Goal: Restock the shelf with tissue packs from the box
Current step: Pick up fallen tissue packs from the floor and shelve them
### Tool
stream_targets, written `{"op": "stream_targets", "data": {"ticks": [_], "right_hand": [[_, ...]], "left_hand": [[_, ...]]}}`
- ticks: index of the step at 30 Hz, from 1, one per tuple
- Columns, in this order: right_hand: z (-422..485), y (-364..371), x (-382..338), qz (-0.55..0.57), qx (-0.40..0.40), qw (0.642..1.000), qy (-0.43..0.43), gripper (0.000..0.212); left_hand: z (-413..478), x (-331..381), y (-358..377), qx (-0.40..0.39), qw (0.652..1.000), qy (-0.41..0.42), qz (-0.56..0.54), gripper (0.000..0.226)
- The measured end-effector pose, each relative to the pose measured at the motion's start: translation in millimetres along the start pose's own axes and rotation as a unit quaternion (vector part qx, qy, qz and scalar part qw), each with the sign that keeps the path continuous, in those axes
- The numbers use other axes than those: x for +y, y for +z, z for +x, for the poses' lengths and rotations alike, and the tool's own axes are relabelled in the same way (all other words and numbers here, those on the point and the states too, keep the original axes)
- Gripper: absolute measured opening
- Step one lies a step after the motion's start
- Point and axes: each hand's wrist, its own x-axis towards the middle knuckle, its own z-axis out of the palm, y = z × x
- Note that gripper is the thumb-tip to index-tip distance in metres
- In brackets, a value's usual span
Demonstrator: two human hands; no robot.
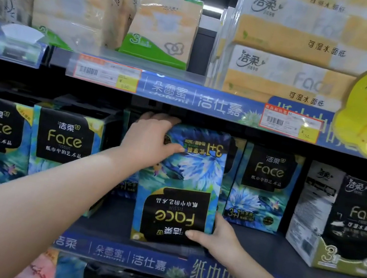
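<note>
My hands are clamped on one tissue pack (180, 185), the left hand (150, 141) wrapped over its top left corner and the right hand (216, 239) cupping its bottom right corner, a diagonal hold that I judge lets me steer it into the gap. The shelf (263, 248) carries the pack's lower edge near the front lip. Left of the pack stand two matching Face packs (30, 141), set upright with labels forward; just right of it stands another blue pack (261, 189), then a black pack (344, 221) farther right. My pack is upside down, its print inverted, so I reckon it needs turning. A price tag (289, 123) hangs above it.
</note>
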Motion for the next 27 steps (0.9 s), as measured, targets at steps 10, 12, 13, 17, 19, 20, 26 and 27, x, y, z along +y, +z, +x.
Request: {"op": "stream_targets", "data": {"ticks": [10, 12, 13, 17, 19, 20, 26, 27], "right_hand": [[19, -82, -63, -0.137, 0.027, 0.987, -0.074, 0.08], [21, -99, -84, -0.284, -0.003, 0.956, -0.077, 0.078], [22, -104, -93, -0.348, -0.018, 0.934, -0.075, 0.077], [24, -99, -102, -0.517, -0.044, 0.853, -0.05, 0.074], [25, -98, -88, -0.485, -0.035, 0.873, -0.046, 0.075], [26, -99, -80, -0.45, -0.024, 0.891, -0.05, 0.077], [8, -94, -28, -0.146, 0.141, 0.979, -0.034, 0.104], [4, -91, -20, -0.074, 0.146, 0.987, -0.005, 0.107]], "left_hand": [[-51, -45, 39, 0.016, 0.97, -0.126, -0.205, 0.061], [-67, -48, 56, -0.047, 0.955, -0.17, -0.239, 0.053], [-72, -47, 63, -0.073, 0.947, -0.189, -0.247, 0.053], [-67, -31, 61, -0.02, 0.962, -0.163, -0.218, 0.075], [-55, -17, 54, 0.005, 0.988, -0.073, -0.139, 0.083], [-48, -8, 52, -0.003, 0.996, -0.027, -0.08, 0.084], [-10, 39, 56, -0.14, 0.979, 0.075, 0.129, 0.089], [-7, 40, 58, -0.162, 0.975, 0.07, 0.135, 0.088]]}}
